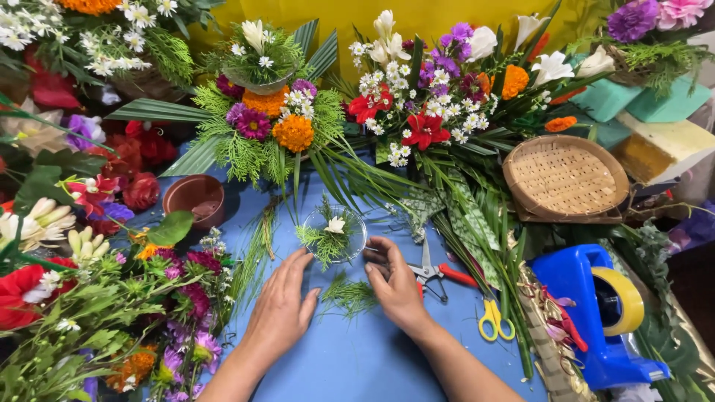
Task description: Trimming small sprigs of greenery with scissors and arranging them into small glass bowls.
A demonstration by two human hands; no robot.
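Both hands rest near the middle of the blue bench (357,365). The left hand (281,309) and right hand (395,283) lie open beside a small clear bowl (333,232) of green leaves, holding nothing.

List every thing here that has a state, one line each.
left hand: open, beside the clear bowl
right hand: open, fingertips at the bowl
clear bowl: upright, holding greenery and a white flower
brown pot: upright
woven tray: tilted
yellow scissors: lying flat

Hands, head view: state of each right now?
Left hand: open, fingers beside the small clear bowl of greenery, holding nothing.
Right hand: loosely curled by the bowl; grip cannot be told.
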